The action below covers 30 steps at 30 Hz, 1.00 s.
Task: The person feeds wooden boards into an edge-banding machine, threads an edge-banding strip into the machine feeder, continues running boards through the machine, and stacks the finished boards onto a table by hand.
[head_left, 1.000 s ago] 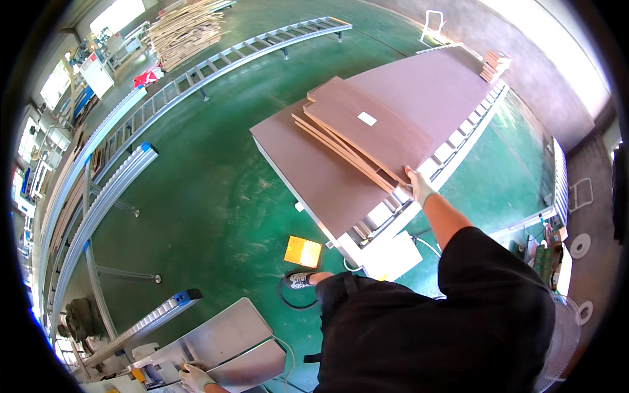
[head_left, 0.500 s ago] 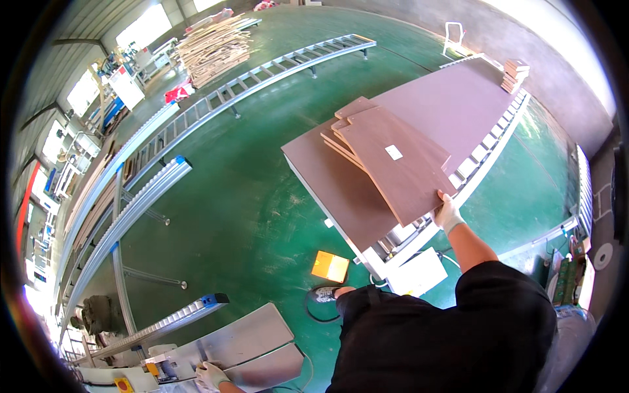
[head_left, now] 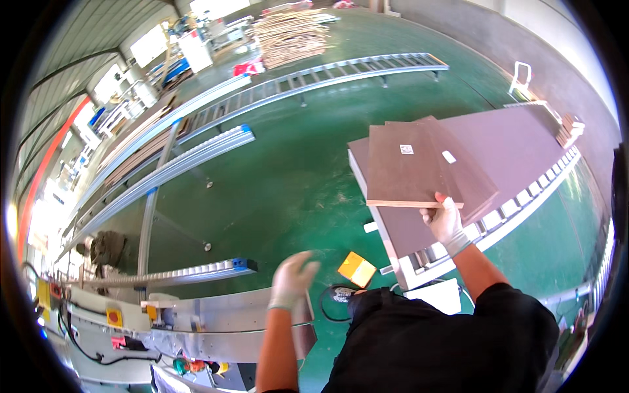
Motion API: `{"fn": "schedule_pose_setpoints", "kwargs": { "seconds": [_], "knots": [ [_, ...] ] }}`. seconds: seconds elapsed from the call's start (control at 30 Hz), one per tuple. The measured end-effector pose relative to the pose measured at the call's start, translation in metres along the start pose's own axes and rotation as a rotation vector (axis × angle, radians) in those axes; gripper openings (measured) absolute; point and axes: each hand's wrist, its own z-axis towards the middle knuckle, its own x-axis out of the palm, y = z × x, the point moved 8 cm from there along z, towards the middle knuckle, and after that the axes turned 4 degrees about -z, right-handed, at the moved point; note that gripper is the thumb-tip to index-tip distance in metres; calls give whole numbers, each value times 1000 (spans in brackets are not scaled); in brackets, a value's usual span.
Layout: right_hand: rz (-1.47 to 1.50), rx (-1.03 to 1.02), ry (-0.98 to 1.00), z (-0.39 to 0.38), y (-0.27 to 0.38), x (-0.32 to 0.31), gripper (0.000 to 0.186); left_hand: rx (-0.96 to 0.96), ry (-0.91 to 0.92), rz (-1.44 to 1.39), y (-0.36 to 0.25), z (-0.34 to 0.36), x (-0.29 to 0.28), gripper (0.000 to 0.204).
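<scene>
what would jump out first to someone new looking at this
Probably the brown board right of centre, its near edge gripped by the gloved right hand. Next, the bright yellow box stands out against the green floor, just ahead of the person's shoe. Farther off, the wood pile at the top of the view also draws the eye.

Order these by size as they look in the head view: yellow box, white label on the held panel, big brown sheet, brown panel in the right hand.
1. Big brown sheet
2. Brown panel in the right hand
3. Yellow box
4. White label on that panel
</scene>
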Motion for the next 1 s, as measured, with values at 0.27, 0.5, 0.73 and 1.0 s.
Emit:
{"fn": "schedule_pose_setpoints", "kwargs": {
  "seconds": [0.27,0.5,0.73,1.0],
  "knots": [
    [61,310,463,-49,-114,152,30,-65,-354,-1452,-72,17,60,55],
    [-128,336,774,-70,-165,237,42,-225,-835,-1471,-16,-10,-14,30],
    [-362,557,1375,-86,-221,279,82,-141,-1021,-1531,45,-95,-75,36],
    [-414,882,1101,-28,-299,351,74,-306,-1029,-1250,36,-169,-111,34]
  ]
}}
